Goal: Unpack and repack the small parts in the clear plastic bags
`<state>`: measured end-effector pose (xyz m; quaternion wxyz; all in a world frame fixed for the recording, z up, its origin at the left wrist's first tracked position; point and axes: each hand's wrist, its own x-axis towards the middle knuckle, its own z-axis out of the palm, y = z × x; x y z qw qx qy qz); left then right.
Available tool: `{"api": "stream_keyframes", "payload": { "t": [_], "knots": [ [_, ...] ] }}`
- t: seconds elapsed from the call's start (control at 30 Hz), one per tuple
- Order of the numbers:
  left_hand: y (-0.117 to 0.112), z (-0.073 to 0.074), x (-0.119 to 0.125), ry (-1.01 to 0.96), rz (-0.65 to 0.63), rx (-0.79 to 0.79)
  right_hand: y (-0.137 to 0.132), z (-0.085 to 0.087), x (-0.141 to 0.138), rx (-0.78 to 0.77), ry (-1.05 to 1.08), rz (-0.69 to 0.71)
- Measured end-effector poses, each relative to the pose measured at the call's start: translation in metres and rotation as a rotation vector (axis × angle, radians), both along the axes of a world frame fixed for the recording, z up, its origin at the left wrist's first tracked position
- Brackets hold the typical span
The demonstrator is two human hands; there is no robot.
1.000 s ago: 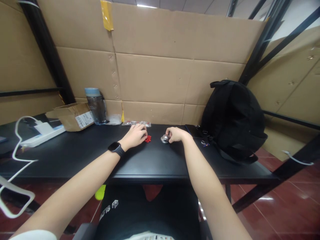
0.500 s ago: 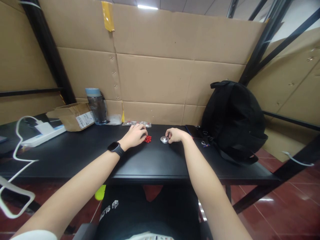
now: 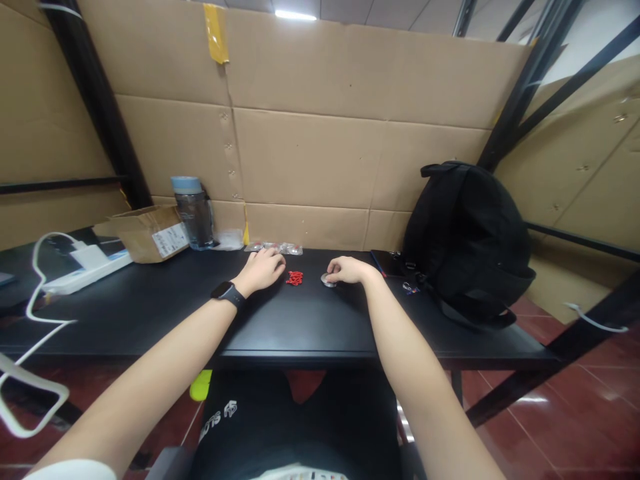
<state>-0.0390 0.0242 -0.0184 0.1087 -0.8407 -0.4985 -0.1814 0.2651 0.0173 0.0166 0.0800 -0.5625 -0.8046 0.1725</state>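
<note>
A small pile of red pieces [image 3: 295, 278] lies on the black table, too small in the picture to name piece by piece. Just left of it rests my left hand [image 3: 261, 270], wearing a black watch, its fingers loosely curved and holding nothing that I can see. To the right of the pile sits a small round silver metal dish [image 3: 327, 279]. My right hand [image 3: 347, 269] is over the dish from the right, its thumb and fingers pinched together at the top of it. What the fingertips hold, if anything, is hidden.
Clear plastic packets [image 3: 275, 248] lie behind my left hand. A water bottle [image 3: 194, 217], a cardboard box [image 3: 150, 233] and a white power strip [image 3: 90, 273] stand at left. At right are a black backpack [image 3: 470, 240] and a small key ring [image 3: 411, 288]. A cardboard wall [image 3: 310, 153] closes the back.
My left hand has drawn left, away from the red pile, uncovering it. My right fingers have shifted from the dish's right edge to over its top. The dish stays in place.
</note>
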Motion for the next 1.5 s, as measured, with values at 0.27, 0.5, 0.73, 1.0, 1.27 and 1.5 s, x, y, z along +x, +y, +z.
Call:
{"api": "stream_keyframes", "payload": {
  "t": [0.27, 0.5, 0.73, 1.0, 1.27, 1.5],
  "knots": [
    [0.023, -0.014, -0.021, 0.043, 0.184, -0.251, 0.000, 0.001, 0.000, 0.004, -0.018, -0.029],
    [0.054, -0.025, -0.048, 0.019, 0.334, -0.253, 0.001, 0.000, -0.001, 0.045, -0.008, -0.026],
    [0.079, -0.031, -0.060, 0.045, 0.326, -0.221, -0.007, 0.007, -0.004, 0.053, 0.088, 0.091],
    [0.071, -0.026, -0.055, 0.022, 0.332, -0.227, -0.014, 0.013, -0.005, 0.080, 0.106, 0.026],
    [0.064, -0.021, -0.054, 0.031, 0.318, -0.290, -0.014, 0.014, -0.005, 0.094, 0.081, 0.000],
    [0.059, -0.022, -0.057, 0.018, 0.320, -0.315, -0.009, 0.008, -0.003, 0.057, 0.097, 0.025]
  ]
}}
